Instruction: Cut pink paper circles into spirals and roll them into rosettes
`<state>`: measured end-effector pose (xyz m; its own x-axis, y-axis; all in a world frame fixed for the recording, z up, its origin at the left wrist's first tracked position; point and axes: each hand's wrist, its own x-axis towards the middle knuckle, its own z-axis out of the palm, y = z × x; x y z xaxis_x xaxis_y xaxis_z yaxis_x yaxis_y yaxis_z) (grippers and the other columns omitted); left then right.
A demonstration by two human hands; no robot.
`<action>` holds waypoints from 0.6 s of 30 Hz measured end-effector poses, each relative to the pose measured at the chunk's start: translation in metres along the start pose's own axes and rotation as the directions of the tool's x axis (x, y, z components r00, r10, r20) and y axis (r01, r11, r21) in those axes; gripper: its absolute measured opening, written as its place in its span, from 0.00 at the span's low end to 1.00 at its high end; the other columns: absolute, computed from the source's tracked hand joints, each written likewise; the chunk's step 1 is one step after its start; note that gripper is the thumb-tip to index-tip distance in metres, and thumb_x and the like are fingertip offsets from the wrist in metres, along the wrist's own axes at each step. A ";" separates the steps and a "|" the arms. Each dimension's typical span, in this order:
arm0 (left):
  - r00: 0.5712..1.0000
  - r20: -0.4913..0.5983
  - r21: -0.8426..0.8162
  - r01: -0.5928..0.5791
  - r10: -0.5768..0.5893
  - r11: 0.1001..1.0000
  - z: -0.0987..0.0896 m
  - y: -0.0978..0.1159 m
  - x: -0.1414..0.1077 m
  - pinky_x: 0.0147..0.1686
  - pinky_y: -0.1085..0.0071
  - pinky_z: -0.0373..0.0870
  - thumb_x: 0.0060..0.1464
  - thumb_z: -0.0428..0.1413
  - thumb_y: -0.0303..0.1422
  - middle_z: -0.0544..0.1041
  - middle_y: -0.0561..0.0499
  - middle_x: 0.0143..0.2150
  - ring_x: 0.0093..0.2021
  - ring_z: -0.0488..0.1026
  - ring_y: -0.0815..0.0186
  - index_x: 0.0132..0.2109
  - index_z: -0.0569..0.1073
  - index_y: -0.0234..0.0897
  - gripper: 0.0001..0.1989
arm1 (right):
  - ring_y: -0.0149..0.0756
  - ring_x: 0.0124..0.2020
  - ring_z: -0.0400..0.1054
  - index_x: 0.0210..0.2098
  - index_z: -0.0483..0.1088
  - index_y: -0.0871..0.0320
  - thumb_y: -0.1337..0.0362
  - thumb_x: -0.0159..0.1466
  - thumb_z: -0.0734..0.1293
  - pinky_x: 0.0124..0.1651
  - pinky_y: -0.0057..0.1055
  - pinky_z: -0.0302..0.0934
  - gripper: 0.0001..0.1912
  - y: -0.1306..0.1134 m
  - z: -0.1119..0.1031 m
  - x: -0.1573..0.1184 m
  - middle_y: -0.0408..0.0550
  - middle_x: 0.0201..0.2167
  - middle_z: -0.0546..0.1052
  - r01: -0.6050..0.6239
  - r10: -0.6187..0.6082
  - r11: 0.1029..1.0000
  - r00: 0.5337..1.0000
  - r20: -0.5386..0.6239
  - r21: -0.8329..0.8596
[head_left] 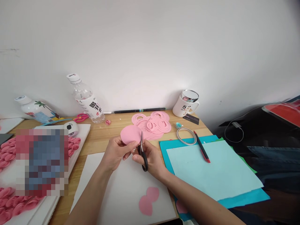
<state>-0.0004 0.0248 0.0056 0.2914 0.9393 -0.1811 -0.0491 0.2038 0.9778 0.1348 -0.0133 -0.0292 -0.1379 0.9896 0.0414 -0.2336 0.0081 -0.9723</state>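
Note:
My left hand (pixel 117 152) pinches a round pink paper disc (pixel 131 134) by its lower edge, above a white board (pixel 124 193). In my right hand (pixel 151 157) is a pair of scissors (pixel 144 159) with black handles. Their blades point up at the disc's right edge; whether they are cutting into it I cannot tell. Behind the disc lies a heap of pink paper rings (pixel 158 123). Two pink paper pieces (pixel 148 200) rest on the white board near its front edge.
Light blue sheets (pixel 215 172) lie at right, with a black-and-red pen (pixel 202 147) and a tape roll (pixel 187 136) by them. A mug (pixel 184 106) and a bottle (pixel 86 100) stand near the wall. Pink paper roses (pixel 21 204) cover a board at left.

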 end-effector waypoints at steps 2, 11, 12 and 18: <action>1.000 0.006 0.007 0.008 -0.008 1.000 0.000 0.000 0.000 0.13 0.79 0.49 0.41 0.61 0.33 0.65 0.56 0.15 0.13 0.54 0.79 0.20 0.68 0.31 0.12 | 0.28 0.25 0.59 0.31 0.62 0.58 0.57 0.46 0.74 0.29 0.26 0.55 0.20 0.000 -0.001 0.001 0.39 0.24 0.65 0.047 -0.047 0.999 0.999 -0.002 -0.006; 1.000 0.013 -0.012 -0.002 0.002 1.000 -0.002 0.000 0.000 0.13 0.80 0.49 0.42 0.61 0.33 0.67 0.56 0.16 0.13 0.55 0.80 0.22 0.71 0.31 0.10 | 0.27 0.23 0.56 0.32 0.62 0.58 0.56 0.48 0.73 0.26 0.25 0.52 0.19 0.000 -0.002 0.001 0.38 0.22 0.62 0.043 -0.043 0.999 0.999 0.023 0.009; 1.000 0.012 -0.013 -0.005 0.006 1.000 -0.001 0.000 0.000 0.13 0.80 0.49 0.42 0.61 0.33 0.67 0.56 0.16 0.13 0.55 0.80 0.22 0.71 0.31 0.10 | 0.26 0.23 0.55 0.32 0.62 0.58 0.56 0.48 0.73 0.26 0.25 0.52 0.19 0.000 -0.002 0.001 0.38 0.22 0.62 0.043 -0.043 0.999 0.999 0.025 0.013; 1.000 -0.007 -0.009 -0.005 0.005 1.000 -0.001 0.002 0.000 0.13 0.80 0.49 0.42 0.61 0.33 0.66 0.57 0.16 0.13 0.55 0.80 0.23 0.72 0.31 0.09 | 0.26 0.21 0.53 0.32 0.62 0.58 0.57 0.48 0.72 0.23 0.24 0.49 0.19 -0.002 -0.002 0.001 0.37 0.20 0.62 0.011 -0.011 1.000 1.000 0.021 0.005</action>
<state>-0.0019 0.0251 0.0070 0.2843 0.9423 -0.1767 -0.0594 0.2013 0.9777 0.1374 -0.0123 -0.0281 -0.1549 0.9863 0.0571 -0.2401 0.0185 -0.9706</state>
